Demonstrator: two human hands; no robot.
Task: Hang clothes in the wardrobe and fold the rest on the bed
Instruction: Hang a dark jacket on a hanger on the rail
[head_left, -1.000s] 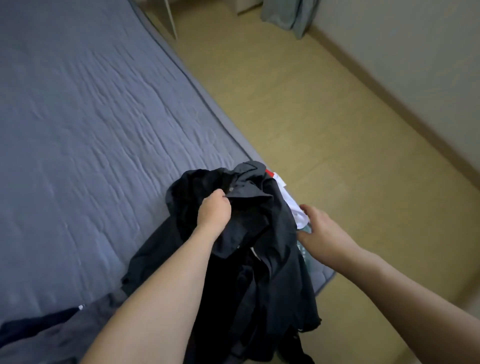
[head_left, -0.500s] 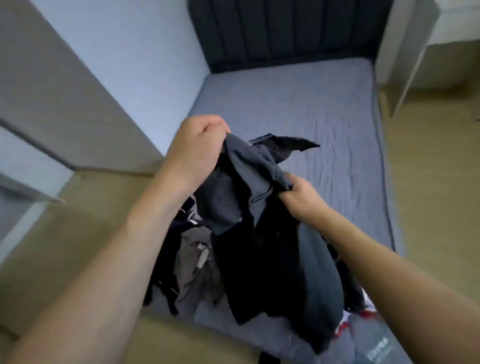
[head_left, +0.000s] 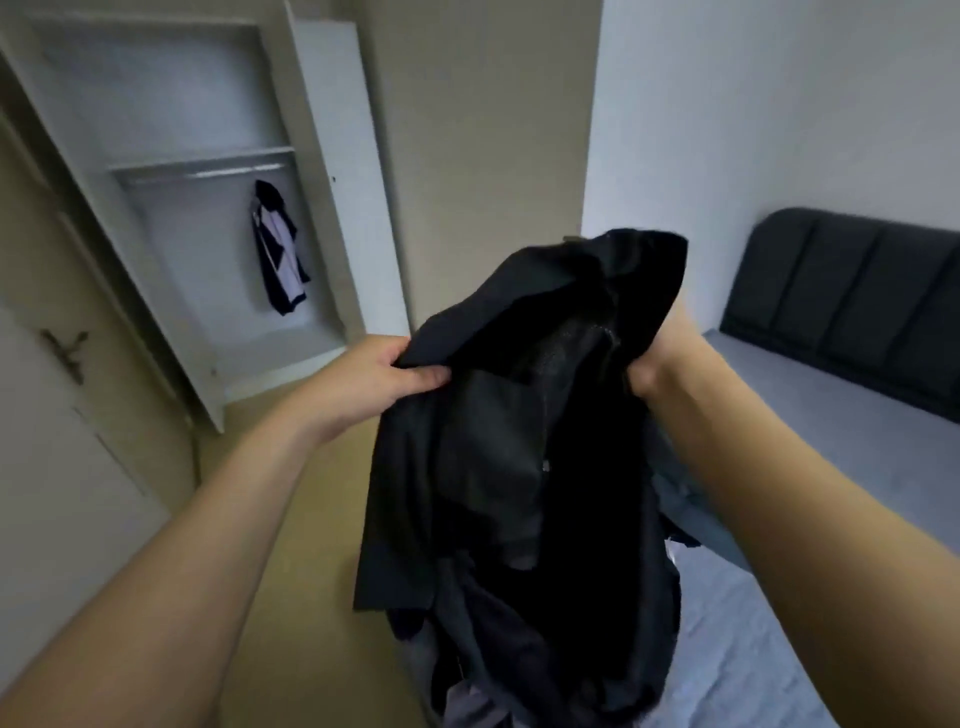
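Pinching one upper edge of the dark shirt (head_left: 519, 441) between thumb and curled fingers, your left hand (head_left: 363, 379) spreads it; your right hand (head_left: 654, 364), fingers mostly hidden, seems to grip the opposite edge. You hold it raised, probably for hanging, facing the open wardrobe (head_left: 218, 218), where one garment (head_left: 278, 249) hangs; the bed (head_left: 841, 441) lies right.

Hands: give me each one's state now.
Left hand: fingers pinch the black garment.
Right hand: grips the same garment, mostly hidden by it.
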